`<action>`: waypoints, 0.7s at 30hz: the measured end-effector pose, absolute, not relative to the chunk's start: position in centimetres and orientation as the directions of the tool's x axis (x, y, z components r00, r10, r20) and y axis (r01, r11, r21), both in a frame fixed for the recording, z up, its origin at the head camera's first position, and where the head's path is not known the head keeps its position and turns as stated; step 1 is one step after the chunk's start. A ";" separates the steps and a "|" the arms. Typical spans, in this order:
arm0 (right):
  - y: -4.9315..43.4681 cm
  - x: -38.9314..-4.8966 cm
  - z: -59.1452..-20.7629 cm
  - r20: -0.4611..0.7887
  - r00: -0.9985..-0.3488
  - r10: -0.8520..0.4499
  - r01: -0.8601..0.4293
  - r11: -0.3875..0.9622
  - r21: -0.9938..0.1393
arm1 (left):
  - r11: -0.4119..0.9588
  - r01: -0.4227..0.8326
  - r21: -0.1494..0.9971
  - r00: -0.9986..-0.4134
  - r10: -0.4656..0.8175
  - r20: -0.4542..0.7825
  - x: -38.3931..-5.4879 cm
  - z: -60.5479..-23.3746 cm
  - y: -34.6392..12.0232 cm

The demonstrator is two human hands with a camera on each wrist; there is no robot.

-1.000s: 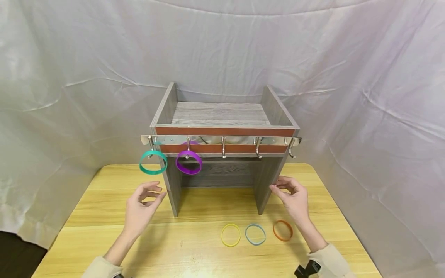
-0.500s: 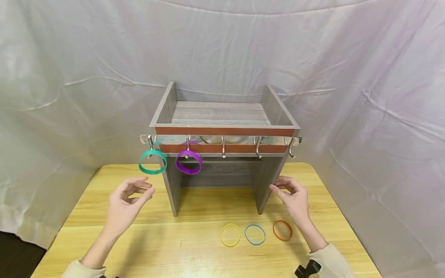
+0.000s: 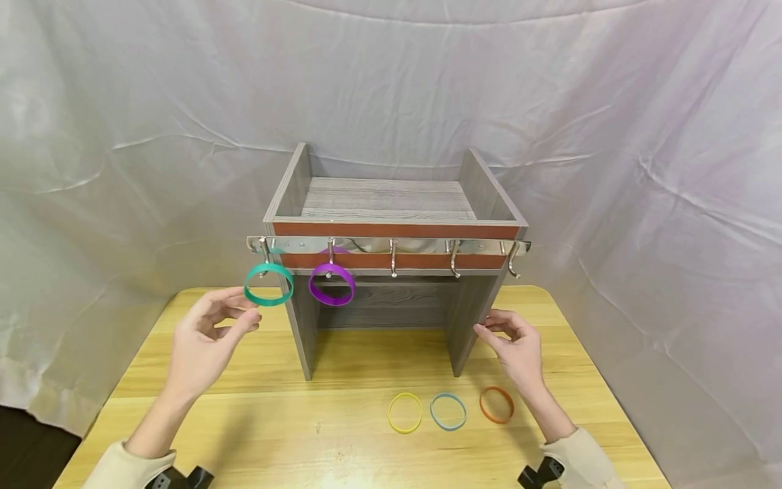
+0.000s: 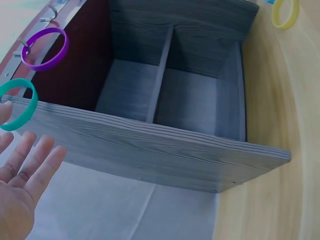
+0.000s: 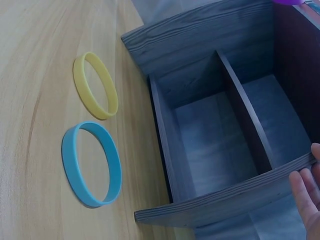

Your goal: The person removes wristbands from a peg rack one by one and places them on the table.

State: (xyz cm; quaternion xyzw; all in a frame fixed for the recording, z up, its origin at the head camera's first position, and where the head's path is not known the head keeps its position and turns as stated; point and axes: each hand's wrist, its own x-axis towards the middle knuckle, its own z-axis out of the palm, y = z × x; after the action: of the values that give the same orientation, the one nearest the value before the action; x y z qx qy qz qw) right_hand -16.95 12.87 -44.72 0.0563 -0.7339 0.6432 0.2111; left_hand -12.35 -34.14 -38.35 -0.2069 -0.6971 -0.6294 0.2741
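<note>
A teal silicone wristband (image 3: pixel 269 302) hangs from the leftmost hook of the metal hook rail (image 3: pixel 423 246); a purple wristband (image 3: pixel 332 301) hangs on the hook beside it. My left hand (image 3: pixel 204 343) is raised just left of the teal band, fingers loosely bent and holding nothing. Its fingertips overlap the band's left side in the head view. In the left wrist view, that hand's fingers are spread below the teal band (image 4: pixel 31 107). My right hand (image 3: pixel 519 348) holds the front edge of the grey wooden shelf's right side panel (image 3: pixel 466 319), thumb on the inner side, fingers on the outer.
Yellow (image 3: pixel 404 432), blue (image 3: pixel 448 428) and orange (image 3: pixel 497 422) wristbands lie flat on the wooden table (image 3: pixel 342 448) in front of the shelf. The other hooks on the rail are bare. A grey curtain (image 3: pixel 391 81) surrounds the table at the back and sides.
My left hand has moved left, away from the shelf's left panel, then up beside the teal wristband. My right hand and the wristbands have stayed in place.
</note>
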 end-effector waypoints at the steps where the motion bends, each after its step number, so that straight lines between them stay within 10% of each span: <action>1: 12.9 -17.0 -44.7 0.380 -0.905 0.191 -0.352 0.166 -0.921 | 0.111 0.635 0.764 -0.763 -0.060 0.643 -12.4 -38.2 -34.1; 21: 12.9 -17.0 -44.7 0.393 -0.901 0.184 -0.364 0.172 -0.915 | 0.078 0.660 0.747 -0.746 -0.053 0.664 -13.1 -37.2 -33.8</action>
State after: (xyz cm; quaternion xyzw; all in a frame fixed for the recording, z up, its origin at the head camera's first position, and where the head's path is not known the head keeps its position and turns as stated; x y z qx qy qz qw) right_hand -17.01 12.90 -44.69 0.0613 -0.7350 0.6406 0.2139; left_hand -13.08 -33.85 -37.23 -0.2234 -0.6796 -0.6411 0.2778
